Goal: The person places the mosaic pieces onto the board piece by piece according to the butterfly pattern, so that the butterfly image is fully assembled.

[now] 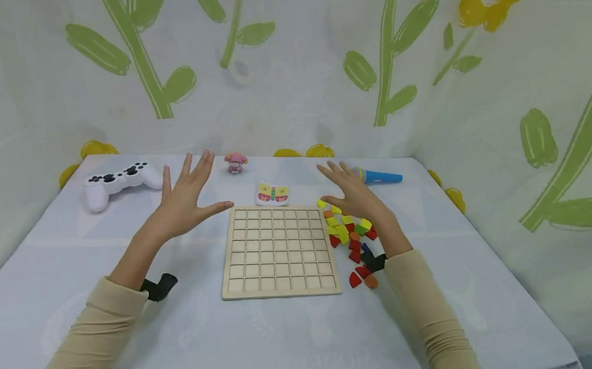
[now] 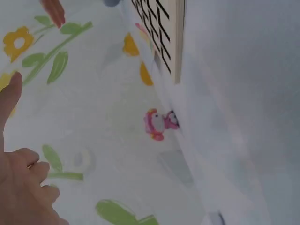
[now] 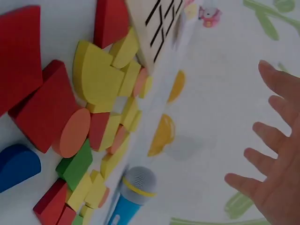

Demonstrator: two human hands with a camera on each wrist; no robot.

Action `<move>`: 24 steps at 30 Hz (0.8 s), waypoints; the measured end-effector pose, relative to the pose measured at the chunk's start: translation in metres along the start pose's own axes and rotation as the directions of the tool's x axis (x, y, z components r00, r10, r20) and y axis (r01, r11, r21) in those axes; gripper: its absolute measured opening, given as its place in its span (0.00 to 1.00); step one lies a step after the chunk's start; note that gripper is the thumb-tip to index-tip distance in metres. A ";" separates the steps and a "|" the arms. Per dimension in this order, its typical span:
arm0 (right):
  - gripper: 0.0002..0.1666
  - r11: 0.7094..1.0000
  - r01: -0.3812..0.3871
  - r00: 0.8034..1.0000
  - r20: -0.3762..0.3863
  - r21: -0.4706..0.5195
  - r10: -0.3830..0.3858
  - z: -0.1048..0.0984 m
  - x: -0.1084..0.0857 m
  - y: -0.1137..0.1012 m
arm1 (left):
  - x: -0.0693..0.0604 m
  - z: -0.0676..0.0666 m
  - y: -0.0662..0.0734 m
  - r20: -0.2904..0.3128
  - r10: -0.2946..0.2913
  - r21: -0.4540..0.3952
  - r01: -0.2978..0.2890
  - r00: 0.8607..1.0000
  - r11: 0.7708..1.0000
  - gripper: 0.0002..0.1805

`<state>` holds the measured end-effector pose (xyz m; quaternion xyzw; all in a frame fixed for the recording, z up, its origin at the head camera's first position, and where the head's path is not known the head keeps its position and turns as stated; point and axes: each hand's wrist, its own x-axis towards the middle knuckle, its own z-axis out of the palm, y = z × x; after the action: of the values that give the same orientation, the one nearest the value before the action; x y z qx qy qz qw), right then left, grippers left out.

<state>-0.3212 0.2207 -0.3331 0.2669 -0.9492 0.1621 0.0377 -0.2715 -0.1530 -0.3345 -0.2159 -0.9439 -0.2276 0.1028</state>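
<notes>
In the head view both hands hover palm down with fingers spread, holding nothing. The left hand (image 1: 183, 198) is up and left of a wooden grid board (image 1: 278, 251), its thumb near the board's top left corner. Over the upper end of a pile of coloured blocks (image 1: 355, 244), right of the board, is the right hand (image 1: 354, 192). A small card with a butterfly pattern (image 1: 272, 194) lies at the board's far edge. The right wrist view shows red, yellow (image 3: 96, 77), green and blue pieces beside the board, with the right hand (image 3: 276, 154) raised away from them.
A white game controller (image 1: 120, 183) lies at the far left of the table, a pink figurine (image 1: 236, 162) at the back. The blue toy microphone (image 1: 382, 177) is beyond the right hand. A flowered cloth (image 1: 294, 85) hangs behind the table.
</notes>
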 end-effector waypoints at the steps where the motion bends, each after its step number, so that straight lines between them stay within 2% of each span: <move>1: 0.42 1.000 0.000 1.000 0.023 0.018 0.000 0.002 0.004 0.004 | -0.001 0.001 -0.001 0.031 -0.001 -0.068 0.003 1.000 0.998 0.55; 5: 0.37 0.999 -0.007 0.994 0.107 0.046 0.002 0.010 0.018 0.018 | -0.003 0.005 -0.003 0.167 -0.011 -0.274 0.057 0.986 0.960 0.53; 8: 0.31 0.999 -0.025 0.987 0.160 0.048 0.017 0.016 0.027 0.026 | -0.006 0.013 -0.001 0.261 -0.039 -0.329 0.127 0.964 0.936 0.51; 11: 0.25 0.997 -0.060 0.977 0.206 0.051 0.048 0.019 0.035 0.031 | -0.011 0.023 0.002 0.343 -0.067 -0.341 0.190 0.937 0.921 0.50; 14: 0.21 0.995 -0.078 0.968 0.242 0.063 0.060 0.021 0.042 0.034 | -0.019 0.032 0.004 0.422 -0.091 -0.326 0.244 0.902 0.913 0.50; 18: 0.19 0.993 -0.071 0.963 0.266 0.091 0.045 0.021 0.049 0.040 | -0.028 0.040 0.002 0.496 -0.102 -0.281 0.270 0.863 0.921 0.52; 20: 0.18 0.993 -0.052 0.963 0.270 0.103 0.022 0.022 0.051 0.045 | -0.031 0.043 0.000 0.516 -0.100 -0.263 0.268 0.851 0.927 0.53; 24: 0.18 0.991 -0.090 0.947 0.316 0.096 0.055 0.026 0.054 0.050 | -0.035 0.047 -0.004 0.533 -0.065 -0.244 0.227 0.844 0.943 0.55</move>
<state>-0.3932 0.2261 -0.3639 0.2557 -0.9421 0.1709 -0.1337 -0.2469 -0.1462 -0.3873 -0.2088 -0.9052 -0.3076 -0.2060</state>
